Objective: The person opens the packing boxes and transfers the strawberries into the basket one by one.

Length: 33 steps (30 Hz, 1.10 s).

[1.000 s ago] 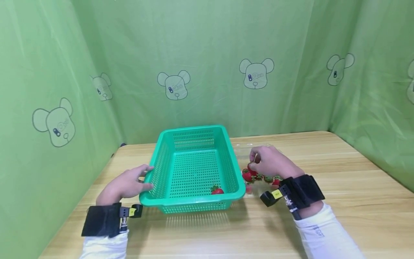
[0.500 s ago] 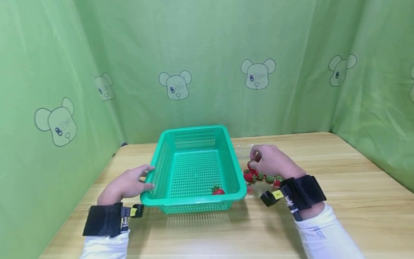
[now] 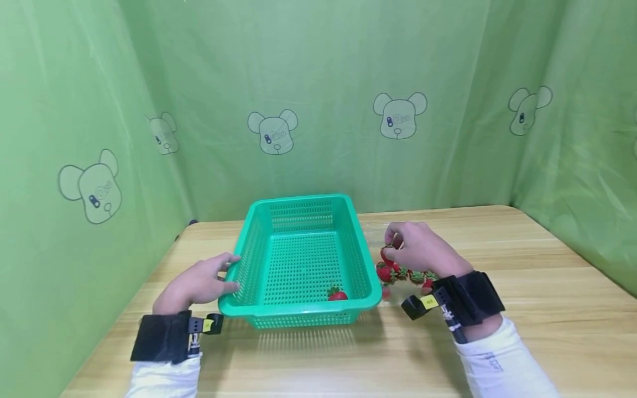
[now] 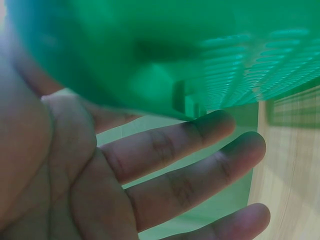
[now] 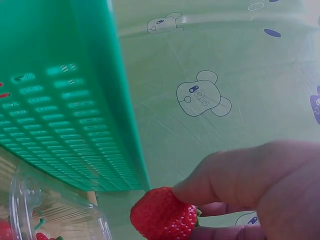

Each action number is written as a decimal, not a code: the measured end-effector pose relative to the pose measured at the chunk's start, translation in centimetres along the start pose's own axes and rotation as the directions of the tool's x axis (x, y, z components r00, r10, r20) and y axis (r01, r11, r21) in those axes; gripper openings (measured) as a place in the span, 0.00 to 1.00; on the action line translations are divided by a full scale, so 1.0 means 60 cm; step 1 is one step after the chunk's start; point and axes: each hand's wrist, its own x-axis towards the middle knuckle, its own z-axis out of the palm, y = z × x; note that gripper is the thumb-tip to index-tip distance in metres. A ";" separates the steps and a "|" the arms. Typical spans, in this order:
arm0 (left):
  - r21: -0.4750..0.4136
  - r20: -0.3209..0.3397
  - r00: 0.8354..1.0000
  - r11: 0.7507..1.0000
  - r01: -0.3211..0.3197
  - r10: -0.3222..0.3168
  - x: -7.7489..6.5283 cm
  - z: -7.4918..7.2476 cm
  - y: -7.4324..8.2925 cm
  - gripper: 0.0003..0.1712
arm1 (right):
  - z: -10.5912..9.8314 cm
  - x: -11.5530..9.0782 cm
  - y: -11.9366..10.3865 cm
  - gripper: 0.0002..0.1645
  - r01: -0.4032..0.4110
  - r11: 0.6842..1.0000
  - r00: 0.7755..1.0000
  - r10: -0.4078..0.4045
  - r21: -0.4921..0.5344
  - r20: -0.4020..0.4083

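Note:
A green plastic basket stands on the wooden table, tilted a little in the head view. My left hand holds its left rim, thumb and index finger over the top. In the left wrist view, other fingers extend fairly straight beneath the rim. A red strawberry with green leaves is pinched between the thumb and fingers of my right hand, beside the basket's right wall. One strawberry lies inside, at the basket's near right corner. Below my right hand lie several more strawberries, partly hidden by it.
A clear plastic container holds the loose strawberries, right of the basket. The table extends to the right and front. Green curtains with bear prints enclose the back and both sides.
My right hand has lifted its strawberry slightly from the others. The left hand keeps its place on the rim. The whole head view has shifted a little.

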 end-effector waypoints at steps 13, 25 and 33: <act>0.009 0.001 1.000 1.000 0.007 -0.007 0.003 -0.001 0.001 0.34 | -0.002 -0.004 -0.009 0.06 0.017 1.000 1.000 -0.017 -0.010 -0.024; 0.033 -0.001 1.000 0.999 -0.022 0.022 0.001 -0.001 0.000 0.35 | -0.005 -0.007 -0.021 0.04 0.034 0.999 0.998 -0.035 -0.017 -0.045; 0.034 -0.005 1.000 0.999 -0.025 0.025 0.000 0.000 -0.001 0.36 | -0.007 -0.009 -0.029 0.04 0.041 0.999 0.998 -0.042 -0.016 -0.048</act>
